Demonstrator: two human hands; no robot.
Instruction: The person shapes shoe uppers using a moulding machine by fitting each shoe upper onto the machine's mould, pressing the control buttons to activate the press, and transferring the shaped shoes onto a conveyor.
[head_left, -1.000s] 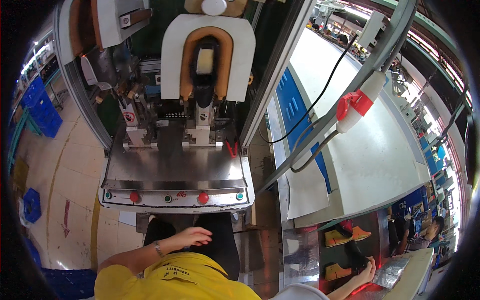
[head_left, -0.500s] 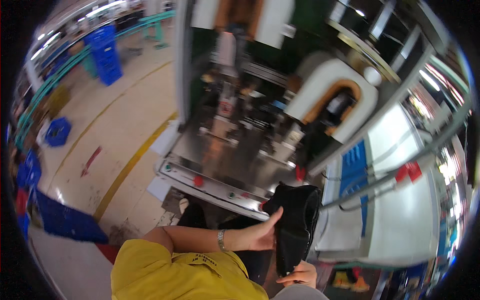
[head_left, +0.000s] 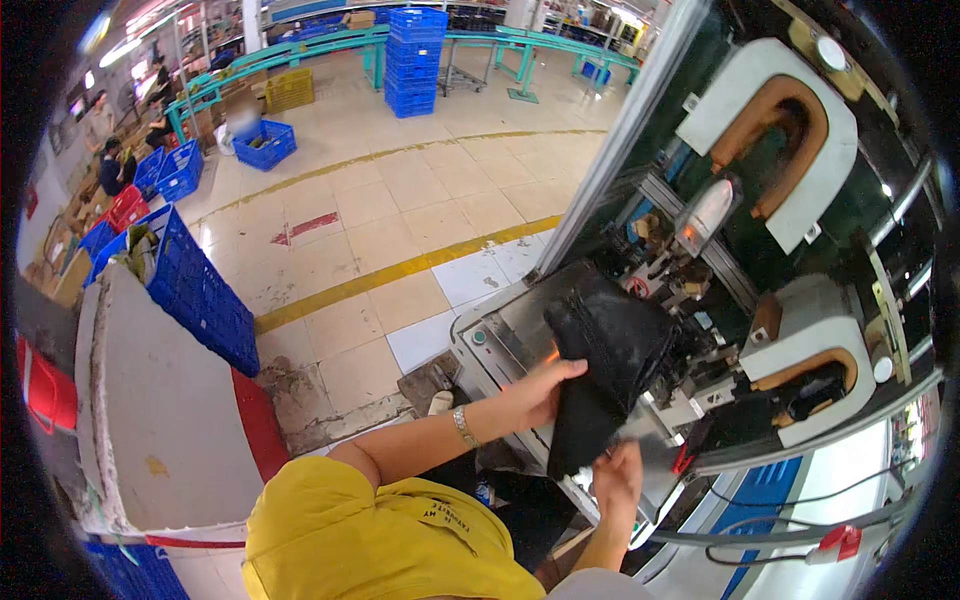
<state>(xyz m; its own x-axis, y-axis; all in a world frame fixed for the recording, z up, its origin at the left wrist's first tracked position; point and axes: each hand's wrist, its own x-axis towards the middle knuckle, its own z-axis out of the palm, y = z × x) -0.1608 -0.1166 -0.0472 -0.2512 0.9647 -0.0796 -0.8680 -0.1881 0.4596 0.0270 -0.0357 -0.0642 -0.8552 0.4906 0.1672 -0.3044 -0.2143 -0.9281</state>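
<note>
A black leather-like piece, seemingly a boot upper (head_left: 610, 345), hangs in front of the machine, over its metal bed (head_left: 520, 315). My left hand (head_left: 538, 394) grips its near left side, the thumb laid over the black surface. At the lower right edge of the piece, my right hand (head_left: 618, 482) has its fingers curled and pinched against the edge; they are slightly blurred. Just beyond the piece stands a silver foot-shaped form (head_left: 708, 212). The upper hides part of the bed and the fittings behind it.
Two white U-shaped pads with brown linings, an upper one (head_left: 845, 110) and a lower one (head_left: 800, 360), sit on the machine. A green button (head_left: 478, 337) is on its front left corner. Blue crates (head_left: 415, 60) stand far off; a grey-topped table (head_left: 165, 400) is at left. Cables run at lower right.
My view has swung left, so the machine now sits further right. The black upper has moved forward over the machine bed, both hands staying with it.
</note>
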